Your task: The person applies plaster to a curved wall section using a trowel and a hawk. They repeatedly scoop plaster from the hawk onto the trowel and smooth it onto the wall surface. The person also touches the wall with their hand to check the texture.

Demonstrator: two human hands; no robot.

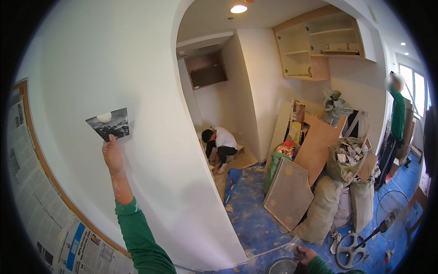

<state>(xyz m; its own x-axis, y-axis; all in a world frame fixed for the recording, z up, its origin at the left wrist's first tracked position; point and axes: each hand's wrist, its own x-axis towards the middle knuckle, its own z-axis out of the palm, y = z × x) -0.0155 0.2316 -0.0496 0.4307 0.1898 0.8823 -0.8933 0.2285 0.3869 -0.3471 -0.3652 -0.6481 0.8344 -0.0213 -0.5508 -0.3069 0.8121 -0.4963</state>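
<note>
My left hand (112, 157) is raised in front of the white wall (73, 68), gripping a wide putty knife (112, 125) with a dab of white compound on its dark, smeared blade. My right hand (306, 255) is low at the bottom right, closed on a small translucent tool (294, 245), perhaps another scraper, above a round bucket (280, 267), whose contents are hard to make out.
Newspaper (73, 242) covers the left side. Beyond the arched opening, a person (221, 144) crouches. Boards (287, 192), filled sacks (321, 210) and a fan (392, 214) stand on blue floor sheeting (246, 223), below cabinets (319, 41). Another person (397, 114) stands at the right.
</note>
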